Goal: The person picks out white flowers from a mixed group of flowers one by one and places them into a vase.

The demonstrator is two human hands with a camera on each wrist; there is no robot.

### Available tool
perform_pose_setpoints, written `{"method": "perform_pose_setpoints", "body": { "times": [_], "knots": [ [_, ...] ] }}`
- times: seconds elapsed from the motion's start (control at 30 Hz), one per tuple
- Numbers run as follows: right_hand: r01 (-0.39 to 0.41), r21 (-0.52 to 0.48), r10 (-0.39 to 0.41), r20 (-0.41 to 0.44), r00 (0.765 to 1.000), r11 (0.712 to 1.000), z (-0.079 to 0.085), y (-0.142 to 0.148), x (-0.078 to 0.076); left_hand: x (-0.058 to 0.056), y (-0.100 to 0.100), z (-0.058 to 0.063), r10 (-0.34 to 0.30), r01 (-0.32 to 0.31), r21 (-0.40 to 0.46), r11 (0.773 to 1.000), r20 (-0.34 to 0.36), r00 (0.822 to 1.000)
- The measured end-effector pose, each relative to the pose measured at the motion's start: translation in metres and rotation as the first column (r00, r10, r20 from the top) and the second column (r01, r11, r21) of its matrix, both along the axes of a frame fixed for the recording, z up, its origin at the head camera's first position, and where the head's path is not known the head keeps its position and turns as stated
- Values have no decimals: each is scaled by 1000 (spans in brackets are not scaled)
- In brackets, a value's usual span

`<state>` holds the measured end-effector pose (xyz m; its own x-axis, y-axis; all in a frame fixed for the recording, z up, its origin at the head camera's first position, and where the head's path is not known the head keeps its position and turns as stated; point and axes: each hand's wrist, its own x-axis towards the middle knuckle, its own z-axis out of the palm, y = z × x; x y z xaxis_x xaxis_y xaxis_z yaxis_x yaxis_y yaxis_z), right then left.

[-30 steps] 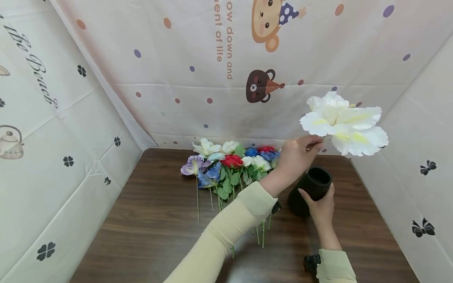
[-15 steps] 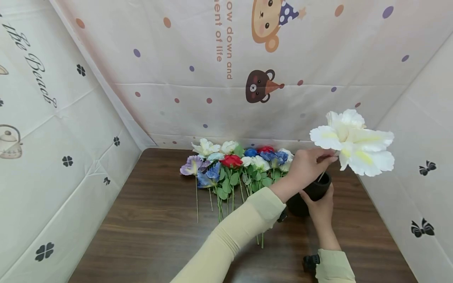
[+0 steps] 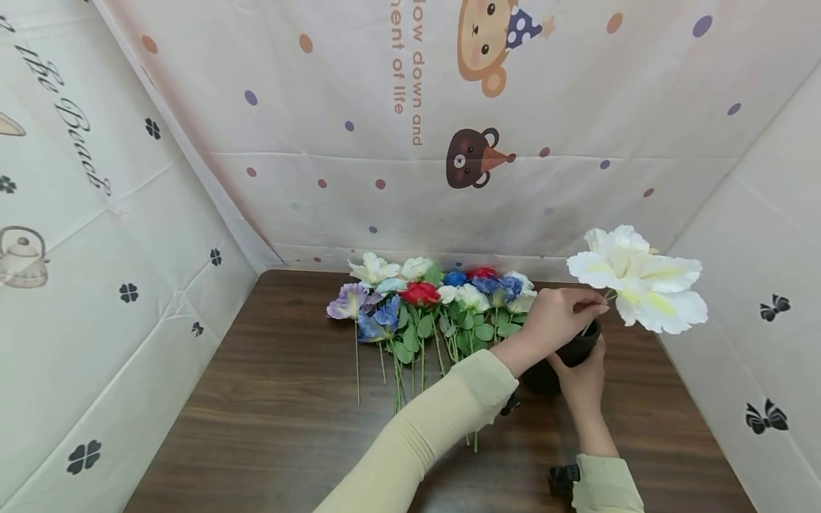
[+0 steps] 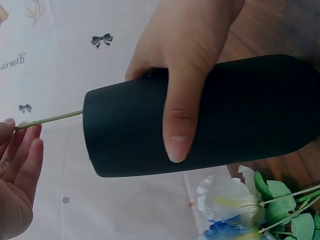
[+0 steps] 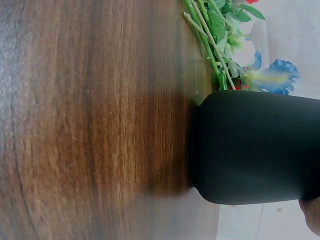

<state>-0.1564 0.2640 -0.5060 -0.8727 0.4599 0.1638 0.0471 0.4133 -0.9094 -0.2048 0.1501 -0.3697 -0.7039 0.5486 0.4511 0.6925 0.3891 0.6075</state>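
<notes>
My left hand [image 3: 561,317] pinches the stem of a white artificial iris [image 3: 641,278] with yellow streaks. The ruffled bloom stands above and right of a black vase [image 3: 544,379]. In the left wrist view, the green stem [image 4: 55,118] runs from my left fingertips into the vase's mouth; its lower end is hidden inside. My right hand [image 3: 585,374] grips the vase, thumb [image 4: 180,125] across its left side and fingers on the far right. The vase looks tilted in the head view. Only a fingertip [image 5: 314,215] of that hand shows in the right wrist view.
Left of the vase, several artificial flowers lie on the brown wooden table [image 3: 256,427]: a red rose [image 3: 420,293], blue irises [image 3: 380,319], a purple iris [image 3: 348,301] and white blooms [image 3: 372,269]. Their stems point toward the near edge. Printed cloth walls [image 3: 321,107] enclose the table.
My left hand has moved right and down, lowering the white iris so its stem now enters the vase. The right hand stays on the vase in nearly the same spot.
</notes>
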Motion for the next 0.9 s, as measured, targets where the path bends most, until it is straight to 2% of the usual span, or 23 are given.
{"method": "perform_pose_setpoints", "body": {
  "times": [0.33,0.5,0.67,0.8,0.9],
  "knots": [
    [-5,-3,5,-3,1000,1000,-3,0,2,3,2,-19,11,-11,-37,999,-8,1000],
    [3,-18,-3,-4,1000,1000,-4,-1,1,5,4,-28,46,-48,-111,993,-23,999],
    [11,-21,-12,-27,1000,1000,-6,-1,0,6,5,-34,55,-67,-216,974,-62,997],
    [20,-11,-20,-41,999,1000,-8,-3,0,8,7,-39,57,-96,-292,952,-140,988],
    [17,10,-16,-64,998,1000,-9,-4,2,8,8,-42,58,-114,-348,931,-167,984]
  ]
}}
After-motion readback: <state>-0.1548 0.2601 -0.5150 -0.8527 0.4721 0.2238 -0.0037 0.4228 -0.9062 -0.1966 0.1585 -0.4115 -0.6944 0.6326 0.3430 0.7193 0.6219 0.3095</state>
